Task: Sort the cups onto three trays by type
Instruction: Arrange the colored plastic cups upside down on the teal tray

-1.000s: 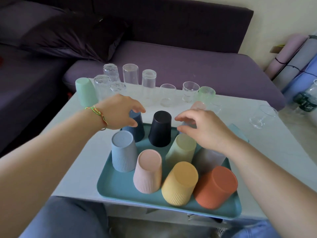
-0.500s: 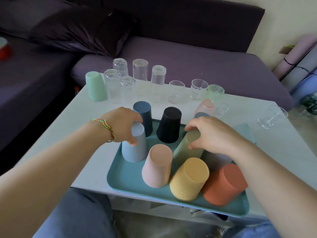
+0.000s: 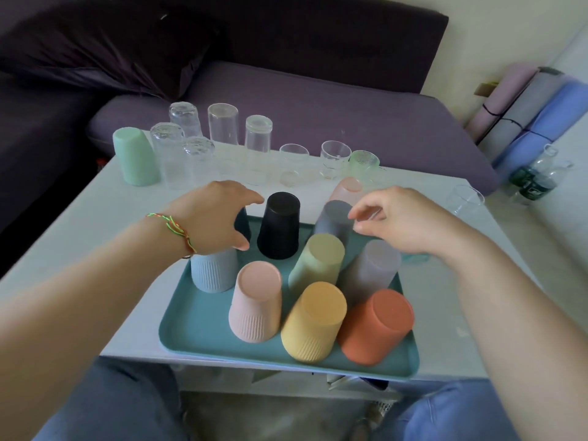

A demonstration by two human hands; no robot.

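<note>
1. Head view: the left hand (image 3: 216, 214) curves over a dark blue cup (image 3: 244, 225); whether it grips, I cannot tell. A light blue cup (image 3: 213, 271) stands under its wrist on the teal tray (image 3: 197, 326).
2. The right hand (image 3: 404, 221) hangs loosely curled and empty, just beside the grey cup (image 3: 332, 222). A black cup (image 3: 280, 226) stands between the hands.

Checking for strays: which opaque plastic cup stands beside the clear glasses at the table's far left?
The mint-green plastic cup, upside down at the left end of the row of clear glasses; the other coloured cups cluster on or by the teal tray.
</note>
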